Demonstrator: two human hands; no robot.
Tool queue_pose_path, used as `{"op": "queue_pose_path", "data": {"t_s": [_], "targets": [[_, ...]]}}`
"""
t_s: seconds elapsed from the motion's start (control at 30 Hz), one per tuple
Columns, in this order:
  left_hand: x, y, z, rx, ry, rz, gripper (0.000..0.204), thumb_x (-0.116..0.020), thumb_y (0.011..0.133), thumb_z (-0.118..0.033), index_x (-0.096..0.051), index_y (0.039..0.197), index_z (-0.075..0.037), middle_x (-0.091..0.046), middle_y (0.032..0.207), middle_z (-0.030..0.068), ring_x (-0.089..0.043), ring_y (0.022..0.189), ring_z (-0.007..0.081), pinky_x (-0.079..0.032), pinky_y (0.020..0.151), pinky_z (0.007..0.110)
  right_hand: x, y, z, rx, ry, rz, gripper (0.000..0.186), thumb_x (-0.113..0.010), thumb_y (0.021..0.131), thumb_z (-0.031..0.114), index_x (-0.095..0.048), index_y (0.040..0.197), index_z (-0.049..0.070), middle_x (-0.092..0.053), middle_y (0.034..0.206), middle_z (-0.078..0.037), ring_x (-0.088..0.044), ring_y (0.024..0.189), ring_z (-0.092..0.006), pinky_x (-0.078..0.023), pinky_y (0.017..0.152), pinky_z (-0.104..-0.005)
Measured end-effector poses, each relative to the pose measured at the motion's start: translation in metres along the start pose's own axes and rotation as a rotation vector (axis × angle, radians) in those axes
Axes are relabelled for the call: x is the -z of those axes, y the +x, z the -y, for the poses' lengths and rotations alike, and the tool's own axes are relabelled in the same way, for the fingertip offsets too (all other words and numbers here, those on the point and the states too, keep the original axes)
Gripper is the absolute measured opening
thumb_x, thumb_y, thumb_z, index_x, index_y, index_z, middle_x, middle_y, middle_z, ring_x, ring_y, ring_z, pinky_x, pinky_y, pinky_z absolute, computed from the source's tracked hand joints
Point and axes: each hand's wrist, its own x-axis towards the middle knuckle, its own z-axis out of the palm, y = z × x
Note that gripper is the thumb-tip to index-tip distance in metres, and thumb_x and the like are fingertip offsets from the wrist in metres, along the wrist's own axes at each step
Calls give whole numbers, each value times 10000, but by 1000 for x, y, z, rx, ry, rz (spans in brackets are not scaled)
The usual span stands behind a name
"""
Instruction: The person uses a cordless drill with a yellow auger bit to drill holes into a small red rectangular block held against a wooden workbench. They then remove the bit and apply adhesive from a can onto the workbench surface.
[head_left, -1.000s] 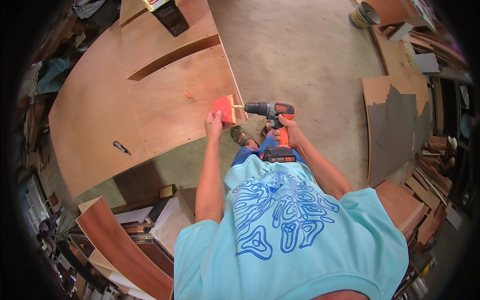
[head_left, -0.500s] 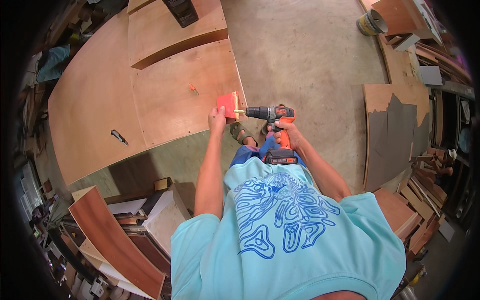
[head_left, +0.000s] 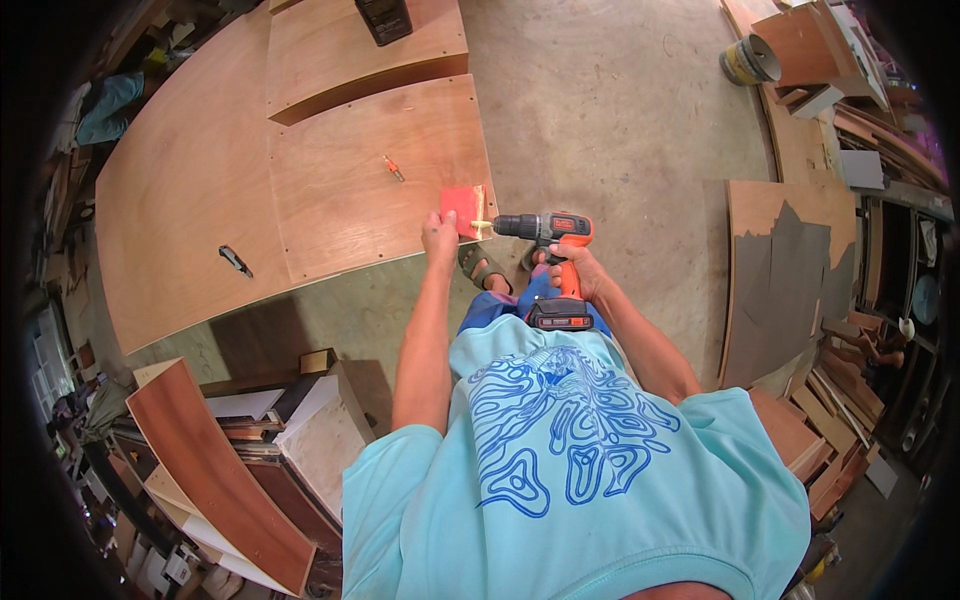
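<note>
My left hand [head_left: 440, 236] grips a red slab [head_left: 460, 208] with a ragged pale yellow edge, over the near right corner of the plywood panel [head_left: 180, 230]. My right hand [head_left: 580, 275] holds an orange and black cordless drill [head_left: 555, 228] by its handle, pointed left. The pale thing at the drill's tip [head_left: 484, 226] meets the slab's yellow edge; I cannot make out whether it goes in. A small orange-and-metal piece [head_left: 393, 168] and a utility knife [head_left: 236, 261] lie on the panel.
A dark can [head_left: 383, 20] sits at the back of the panel. Concrete floor [head_left: 620, 110] is to the right, with a bucket [head_left: 749, 60], a board [head_left: 780, 290] under torn grey sheets and wood scraps. A curved panel [head_left: 220, 470] and stacked boards are at lower left.
My view has shifted a little, so the panel sits higher and further right in the picture. My hands, slab and drill keep nearly the same arrangement.
</note>
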Motion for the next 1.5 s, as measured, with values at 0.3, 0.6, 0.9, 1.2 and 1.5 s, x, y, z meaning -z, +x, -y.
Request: {"op": "queue_pose_path", "data": {"t_s": [0.3, 0.6, 0.9, 1.2, 1.5], "targets": [[0, 2, 7, 29, 13, -20, 241, -610, 944, -191, -668, 1039, 24, -722, 939, 138, -674, 811, 195, -521, 751, 359, 3, -2, -6, 10, -23, 8, 304, -673, 875, 179, -544, 1095, 14, -629, 891, -36, -541, 569, -68, -495, 462, -245], [-9, -3, -1, 46, 88, -111, 240, -614, 944, -191, -674, 1036, 21, -725, 937, 145, -681, 816, 217, -523, 753, 364, 4, -6, -5, -31, -39, -9, 307, -689, 863, 181, -574, 1092, 12, -628, 868, -40, -546, 559, -76, -486, 456, -231], [-4, -6, -7, 65, -57, -43, 243, -598, 961, -186, -673, 1053, 26, -717, 954, 129, -666, 818, 185, -525, 755, 329, -1, -16, -6, -69, -100, 10, 328, -684, 849, 162, -519, 1110, 50, -639, 944, -95, -549, 585, -104, -504, 484, -267], [13, -11, 7, 53, -23, 149, 264, -597, 960, -173, -670, 1097, 40, -712, 959, 95, -650, 832, 145, -515, 757, 305, 11, -19, -4, 53, 10, 49, 311, -662, 865, 179, -526, 1115, 52, -641, 931, -74, -549, 593, -87, -495, 485, -260], [10, -23, -6, 75, -29, 103, 277, -590, 960, -155, -658, 1129, 53, -714, 975, 98, -652, 851, 149, -515, 775, 303, 11, 3, -6, 6, -33, 25, 330, -677, 865, 186, -512, 1124, 64, -626, 903, -41, -550, 580, -76, -517, 474, -257]]}}
